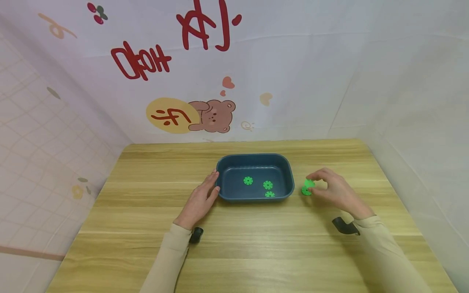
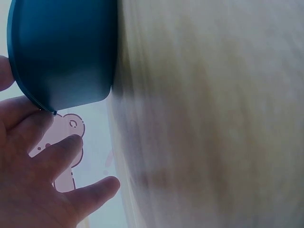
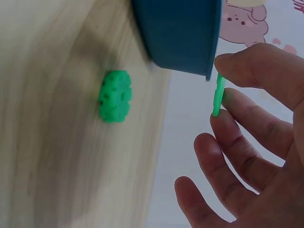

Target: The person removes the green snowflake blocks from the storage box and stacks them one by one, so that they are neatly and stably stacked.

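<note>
My left hand (image 1: 199, 202) rests its fingertips and thumb against the left end of a dark blue rectangular basin (image 1: 255, 200), fingers fairly straight. In the left wrist view two fingers (image 2: 97, 190) of that hand stand apart from the wall. Beyond the basin's right end, my right hand (image 1: 335, 191) pinches a thin green notched disc (image 3: 219, 95) between thumb and fingertips. Below it on the table sits a small stack of green discs (image 3: 115, 96). Inside the basin, green notched discs lie apart: one disc (image 1: 248, 180) left of middle, another disc (image 1: 268, 185) right, and a third disc (image 1: 269, 194) near the front wall.
The wooden table (image 1: 249, 252) meets a white printed curtain (image 1: 304, 81) with a bear and red characters at the back. White sheets also hang at the left and right. Black wrist mounts (image 1: 344, 226) show below both hands.
</note>
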`<move>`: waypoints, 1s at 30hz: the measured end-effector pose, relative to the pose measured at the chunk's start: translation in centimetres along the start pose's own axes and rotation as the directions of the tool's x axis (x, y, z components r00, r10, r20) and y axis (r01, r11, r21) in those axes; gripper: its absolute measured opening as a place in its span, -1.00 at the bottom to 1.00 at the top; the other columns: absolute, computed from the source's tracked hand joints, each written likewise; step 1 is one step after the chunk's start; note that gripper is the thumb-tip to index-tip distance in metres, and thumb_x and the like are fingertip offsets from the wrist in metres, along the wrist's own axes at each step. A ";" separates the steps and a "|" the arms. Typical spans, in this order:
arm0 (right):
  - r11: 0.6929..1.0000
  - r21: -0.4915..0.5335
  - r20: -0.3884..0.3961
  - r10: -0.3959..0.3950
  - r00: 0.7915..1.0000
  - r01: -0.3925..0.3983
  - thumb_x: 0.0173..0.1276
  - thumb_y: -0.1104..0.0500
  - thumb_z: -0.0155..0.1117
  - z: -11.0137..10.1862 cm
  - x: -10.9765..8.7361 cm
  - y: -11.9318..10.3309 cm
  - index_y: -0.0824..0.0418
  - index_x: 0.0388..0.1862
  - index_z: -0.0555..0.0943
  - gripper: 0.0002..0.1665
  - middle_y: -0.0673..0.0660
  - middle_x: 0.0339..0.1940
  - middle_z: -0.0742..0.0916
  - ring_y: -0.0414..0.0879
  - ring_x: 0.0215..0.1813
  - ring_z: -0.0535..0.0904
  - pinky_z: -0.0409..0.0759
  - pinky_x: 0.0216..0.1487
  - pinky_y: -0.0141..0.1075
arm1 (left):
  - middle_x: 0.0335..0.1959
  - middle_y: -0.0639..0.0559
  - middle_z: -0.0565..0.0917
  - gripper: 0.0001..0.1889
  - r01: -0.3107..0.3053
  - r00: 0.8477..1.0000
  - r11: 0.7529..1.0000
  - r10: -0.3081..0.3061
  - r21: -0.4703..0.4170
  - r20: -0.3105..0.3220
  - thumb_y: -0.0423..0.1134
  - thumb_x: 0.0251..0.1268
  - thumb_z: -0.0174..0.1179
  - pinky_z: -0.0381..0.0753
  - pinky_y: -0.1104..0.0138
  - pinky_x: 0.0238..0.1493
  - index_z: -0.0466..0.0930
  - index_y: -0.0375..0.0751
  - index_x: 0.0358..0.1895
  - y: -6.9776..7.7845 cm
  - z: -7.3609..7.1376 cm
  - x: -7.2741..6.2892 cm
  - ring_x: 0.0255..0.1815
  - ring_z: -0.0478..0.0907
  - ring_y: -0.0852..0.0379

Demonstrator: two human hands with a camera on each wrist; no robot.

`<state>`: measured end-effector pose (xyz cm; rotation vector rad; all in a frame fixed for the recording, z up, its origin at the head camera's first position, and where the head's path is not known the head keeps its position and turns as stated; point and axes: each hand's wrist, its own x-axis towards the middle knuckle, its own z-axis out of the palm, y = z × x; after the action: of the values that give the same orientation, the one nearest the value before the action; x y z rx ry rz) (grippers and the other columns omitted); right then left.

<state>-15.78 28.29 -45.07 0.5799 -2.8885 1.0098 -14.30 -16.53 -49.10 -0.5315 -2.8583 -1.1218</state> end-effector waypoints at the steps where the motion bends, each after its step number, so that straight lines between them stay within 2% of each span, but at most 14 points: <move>1: 1.000 0.001 0.003 -0.001 1.000 0.001 0.31 0.22 0.52 0.0 0.0 0.1 0.20 0.03 0.73 -0.69 0.12 0.03 0.70 0.13 0.10 0.61 0.52 0.14 0.11 | 0.66 0.06 0.13 -0.41 0.001 1.000 1.000 -0.001 0.000 0.001 -0.08 0.71 -0.02 0.18 -0.03 0.57 0.16 -0.14 0.65 0.0 0.0 0.0 0.65 0.10 -0.02; 15: 1.000 0.028 0.063 -0.006 0.998 0.004 0.30 0.25 0.52 0.6 0.3 1.8 0.21 0.02 0.73 -0.69 0.12 0.02 0.71 0.17 0.11 0.62 0.55 0.17 0.19 | 0.65 0.05 0.15 -0.41 0.005 1.000 1.000 -0.005 0.004 -0.006 -0.13 0.69 0.02 0.19 -0.11 0.55 0.18 -0.15 0.64 0.2 0.0 0.1 0.64 0.13 -0.12; 22: 1.000 0.004 0.103 -0.016 0.995 0.016 0.28 0.27 0.53 1.0 0.6 2.4 0.25 0.05 0.73 -0.65 0.13 0.01 0.72 0.22 0.10 0.63 0.57 0.15 0.19 | 0.65 0.04 0.15 -0.41 0.002 1.000 1.000 -0.002 0.002 -0.005 -0.12 0.70 0.01 0.19 -0.10 0.55 0.18 -0.15 0.64 0.1 0.0 0.0 0.64 0.13 -0.14; 30: 1.000 -0.011 0.153 -0.011 0.988 0.013 0.30 0.24 0.53 1.0 0.9 2.7 0.26 0.05 0.73 -0.65 0.13 -0.01 0.72 0.17 0.08 0.64 0.58 0.15 0.17 | 0.65 0.05 0.14 -0.41 0.006 1.000 1.000 -0.006 0.013 0.001 -0.09 0.70 0.00 0.19 -0.10 0.55 0.16 -0.13 0.65 0.0 0.0 0.0 0.64 0.13 -0.15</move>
<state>-17.44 29.33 -47.34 0.7026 -3.0161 0.9877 -14.30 -16.49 -49.10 -0.5242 -2.8681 -1.1034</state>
